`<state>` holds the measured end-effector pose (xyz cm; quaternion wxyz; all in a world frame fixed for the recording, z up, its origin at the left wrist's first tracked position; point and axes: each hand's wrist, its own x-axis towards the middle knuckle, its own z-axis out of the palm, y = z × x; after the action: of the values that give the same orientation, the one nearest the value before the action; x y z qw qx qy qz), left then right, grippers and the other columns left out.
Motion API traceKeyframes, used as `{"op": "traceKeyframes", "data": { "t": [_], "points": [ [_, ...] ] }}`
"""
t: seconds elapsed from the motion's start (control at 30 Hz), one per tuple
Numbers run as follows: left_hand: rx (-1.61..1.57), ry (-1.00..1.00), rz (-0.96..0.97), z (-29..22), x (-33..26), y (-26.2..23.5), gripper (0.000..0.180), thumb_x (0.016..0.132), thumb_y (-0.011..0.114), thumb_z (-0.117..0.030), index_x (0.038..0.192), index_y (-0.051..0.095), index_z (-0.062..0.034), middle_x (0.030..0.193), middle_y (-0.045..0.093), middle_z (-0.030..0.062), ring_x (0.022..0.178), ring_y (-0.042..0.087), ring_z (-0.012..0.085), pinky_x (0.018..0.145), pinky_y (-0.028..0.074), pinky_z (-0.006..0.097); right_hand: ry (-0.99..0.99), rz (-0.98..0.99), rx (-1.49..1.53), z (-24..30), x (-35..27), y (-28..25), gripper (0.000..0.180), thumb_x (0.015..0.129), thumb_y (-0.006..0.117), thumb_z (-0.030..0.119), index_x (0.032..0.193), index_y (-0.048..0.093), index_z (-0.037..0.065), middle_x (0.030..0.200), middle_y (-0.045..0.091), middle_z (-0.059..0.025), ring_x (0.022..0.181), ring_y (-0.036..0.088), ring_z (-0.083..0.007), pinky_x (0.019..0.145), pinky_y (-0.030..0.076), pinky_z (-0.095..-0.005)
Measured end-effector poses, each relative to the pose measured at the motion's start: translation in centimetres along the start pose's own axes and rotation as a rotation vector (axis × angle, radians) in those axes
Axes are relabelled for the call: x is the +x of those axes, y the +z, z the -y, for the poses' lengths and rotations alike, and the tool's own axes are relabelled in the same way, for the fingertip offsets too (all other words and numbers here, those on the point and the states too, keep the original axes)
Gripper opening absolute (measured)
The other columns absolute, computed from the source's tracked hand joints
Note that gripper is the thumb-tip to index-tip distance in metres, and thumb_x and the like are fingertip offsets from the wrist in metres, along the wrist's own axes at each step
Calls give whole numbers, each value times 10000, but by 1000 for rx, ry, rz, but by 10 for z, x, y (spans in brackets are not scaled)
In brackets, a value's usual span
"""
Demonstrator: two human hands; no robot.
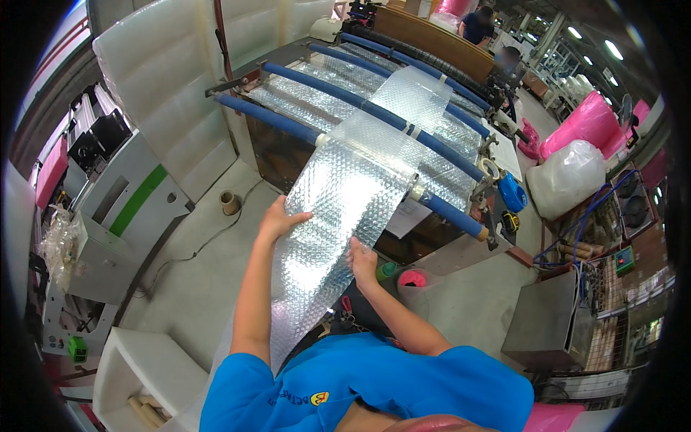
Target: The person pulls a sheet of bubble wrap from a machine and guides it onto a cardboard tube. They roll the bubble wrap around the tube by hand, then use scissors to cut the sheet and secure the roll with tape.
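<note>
Head – bubble wrap (338, 209), rollers (374, 111), workshop

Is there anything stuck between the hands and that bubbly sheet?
No, nothing visible. The left hand and right hand both grip the edges of the bubble wrap sheet directly, where it hangs down off the blue rollers.

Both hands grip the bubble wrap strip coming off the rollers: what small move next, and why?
Probably draw it a little further toward the body: the left hand and right hand pinch opposite edges of the bubble wrap strip, which drapes over the blue rollers.
</note>
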<state>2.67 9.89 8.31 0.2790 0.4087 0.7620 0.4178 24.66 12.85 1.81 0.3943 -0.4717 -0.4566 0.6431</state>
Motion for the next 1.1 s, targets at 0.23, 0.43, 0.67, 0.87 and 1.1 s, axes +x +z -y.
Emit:
{"op": "traceKeyframes", "data": {
  "t": [0.23, 0.43, 0.67, 0.87, 1.1],
  "points": [
    [81, -1, 4, -1, -4, 4, 683, 512, 750, -399, 1024, 478, -38, 963, 579, 142, 906, 555, 252, 769, 418, 331, 8, 97, -14, -16, -24, -4, 290, 819, 528, 301, 678, 521, 48, 566, 483, -5, 451, 424, -58, 403, 328, -189],
    [83, -59, -5, 23, 6, 12, 600, 569, 712, -416, 985, 512, -33, 945, 582, 146, 887, 556, 265, 754, 419, 339, -38, 73, -155, -33, 0, -12, 320, 796, 557, 331, 683, 550, 32, 549, 488, 6, 465, 438, -51, 417, 335, -182],
    [90, -105, 4, 39, 19, 31, 512, 618, 683, -416, 926, 560, -27, 885, 600, 129, 838, 570, 254, 725, 428, 340, -66, 22, -255, -51, 21, -19, 358, 781, 565, 362, 750, 602, 7, 536, 494, 9, 472, 451, -53, 438, 355, -196],
    [43, -159, 96, 34, 21, 29, 473, 642, 697, -324, 939, 547, 12, 886, 598, 143, 798, 578, 212, 704, 442, 321, -58, -21, -264, -55, 21, -19, 372, 770, 571, 374, 770, 619, 5, 521, 496, 5, 479, 466, -63, 451, 371, -216],
    [-32, -123, 46, 46, 24, 36, 542, 594, 733, -327, 951, 526, 24, 895, 599, 146, 829, 578, 226, 730, 441, 316, -8, -4, -227, -59, 23, -19, 398, 758, 584, 393, 835, 603, 3, 561, 510, -2, 488, 458, -60, 451, 369, -192]
  ]
}}
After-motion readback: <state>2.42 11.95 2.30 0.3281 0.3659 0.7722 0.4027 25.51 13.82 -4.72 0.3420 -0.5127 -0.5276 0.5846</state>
